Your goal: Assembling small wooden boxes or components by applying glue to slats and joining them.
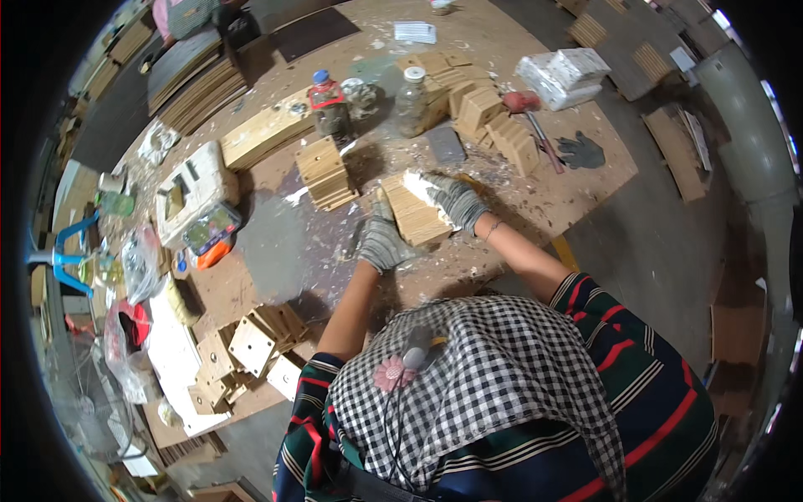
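Observation:
Between my gloved hands is a wooden block (411, 211), tilted on the worktable (276, 243); I cannot tell whether it is one piece or several boards pressed together. My left hand (382, 237), in a grey knitted glove, is closed round its left side. My right hand (457, 201), gloved alike, grips it from the right. White, crumpled-looking material (417, 186) shows along the block's right edge beside my right fingers; whether it is cloth or something else is unclear. Just left of the block stands a stack of drilled wooden pieces (326, 171).
Ahead stand a jar with a white lid (411, 100), a red-banded jar (330, 105), a dark flat block (445, 145) and rows of wooden pieces (512, 142). A red-headed mallet (544, 138) and a dark glove (581, 151) lie right. More drilled pieces (251, 343) are piled near left.

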The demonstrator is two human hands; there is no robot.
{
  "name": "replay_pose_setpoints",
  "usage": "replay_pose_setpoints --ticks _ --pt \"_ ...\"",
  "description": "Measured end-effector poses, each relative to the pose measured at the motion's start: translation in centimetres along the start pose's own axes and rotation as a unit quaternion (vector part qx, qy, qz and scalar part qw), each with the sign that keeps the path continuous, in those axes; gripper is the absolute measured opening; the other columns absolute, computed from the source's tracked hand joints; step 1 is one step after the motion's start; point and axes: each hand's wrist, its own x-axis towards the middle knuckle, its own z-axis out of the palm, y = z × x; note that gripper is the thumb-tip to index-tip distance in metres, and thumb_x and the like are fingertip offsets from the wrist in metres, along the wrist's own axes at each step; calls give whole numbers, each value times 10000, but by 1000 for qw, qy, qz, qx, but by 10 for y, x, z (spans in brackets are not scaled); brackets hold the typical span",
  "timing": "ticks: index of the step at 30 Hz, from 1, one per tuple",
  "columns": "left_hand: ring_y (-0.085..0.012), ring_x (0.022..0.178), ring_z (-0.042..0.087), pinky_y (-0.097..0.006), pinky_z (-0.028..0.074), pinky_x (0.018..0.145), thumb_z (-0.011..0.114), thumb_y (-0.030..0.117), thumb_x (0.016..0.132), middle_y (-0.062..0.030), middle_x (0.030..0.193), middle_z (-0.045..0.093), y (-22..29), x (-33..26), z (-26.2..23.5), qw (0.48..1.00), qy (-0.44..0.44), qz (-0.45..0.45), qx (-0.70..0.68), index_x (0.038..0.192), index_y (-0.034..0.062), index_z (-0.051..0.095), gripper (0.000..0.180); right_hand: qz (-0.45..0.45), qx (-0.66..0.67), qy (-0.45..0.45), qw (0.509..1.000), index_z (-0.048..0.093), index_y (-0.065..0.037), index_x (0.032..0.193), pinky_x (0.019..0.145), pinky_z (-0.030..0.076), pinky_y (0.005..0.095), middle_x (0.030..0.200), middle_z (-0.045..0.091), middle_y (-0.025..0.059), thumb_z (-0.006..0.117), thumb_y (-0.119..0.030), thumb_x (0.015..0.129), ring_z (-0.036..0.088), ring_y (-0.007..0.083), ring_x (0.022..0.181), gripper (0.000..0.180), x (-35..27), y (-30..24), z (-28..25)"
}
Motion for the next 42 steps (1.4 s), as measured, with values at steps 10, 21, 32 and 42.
replay_pose_setpoints --ticks 10,21,32,42 --pt "-331 1202 465 -546 354 1000 361 781 775 -116 1345 464 3 -1 2 918 -86 -114 -371 1390 134 353 892 82 -71 -150 983 507 -51 1263 928 427 344 1170 578 159 470 -254 936 571 262 1025 386 -101 -15 -39" --pt "-349 1305 252 -450 148 1098 585 642 671 -182 1429 279 -1 -2 -1 985 -14 -16 -173 1403 37 268 1001 -67 62 54 994 547 -43 1226 891 452 321 1156 588 141 485 -254 923 594 262 927 375 5 -69 -28" --pt "-284 1278 328 -393 199 1105 730 583 616 -127 1370 406 37 -16 -16 936 -26 104 335 1353 75 392 957 -211 -419 -127 874 589 -134 1167 1081 272 359 1357 468 63 454 -154 874 399 240 1271 323 13 -51 31" --pt "-415 1387 -69 -402 -23 1134 591 634 699 -291 1480 -115 12 -9 -13 934 -23 -7 356 1419 -71 -71 1206 -239 -296 -135 915 606 -106 1134 1065 305 374 1279 522 94 536 -219 847 444 259 1220 316 -56 -49 24"
